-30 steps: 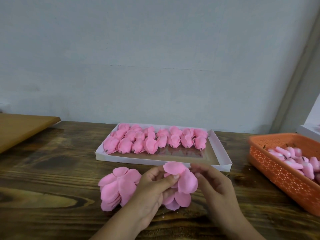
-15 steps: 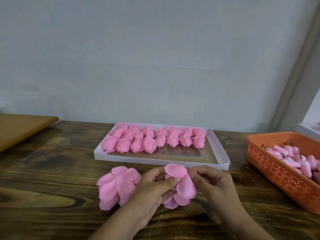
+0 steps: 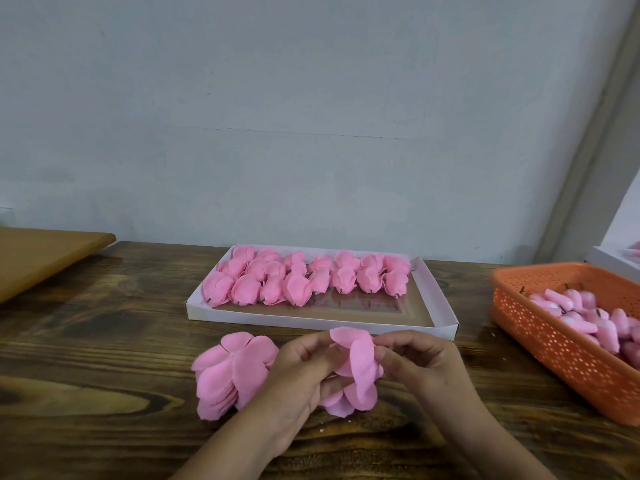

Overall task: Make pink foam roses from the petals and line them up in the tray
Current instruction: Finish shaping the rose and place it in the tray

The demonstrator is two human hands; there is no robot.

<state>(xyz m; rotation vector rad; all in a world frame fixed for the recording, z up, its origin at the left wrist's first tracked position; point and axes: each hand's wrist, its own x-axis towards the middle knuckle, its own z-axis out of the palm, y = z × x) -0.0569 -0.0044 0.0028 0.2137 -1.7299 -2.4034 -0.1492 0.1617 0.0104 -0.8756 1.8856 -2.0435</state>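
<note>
Nearest the table's front edge, both hands meet over the dark, strongly grained wooden table. The left hand curls round the petal cluster from its left side, thumb and fingers gripping it near the middle. The right hand closes in from the right, its fingertips pinching the upper edge of the outermost petal. The cluster stands roughly upright between them, long axis running from the table up toward the tray, so both hands are already on it. In my judgement the next petal must come from the left, where the left hand is nearer.

Just to the left, touching the left hand's back, lies the stack of loose petals: thin, matte, soft-edged foam discs, fanned and overlapping, flat on the table.

Beyond the hands sits the tray, a shallow white card box with a glossy brown floor. The finished roses fill its far half in roughly two rows, rounded buds lying with small dark stems toward the near wall; the near strip is bare, so the next rose likely belongs there.

At the table's right edge an orange perforated plastic basket holds pink-and-white pieces with dark stems. At the far left, a plain tan board overhangs the corner.
</note>
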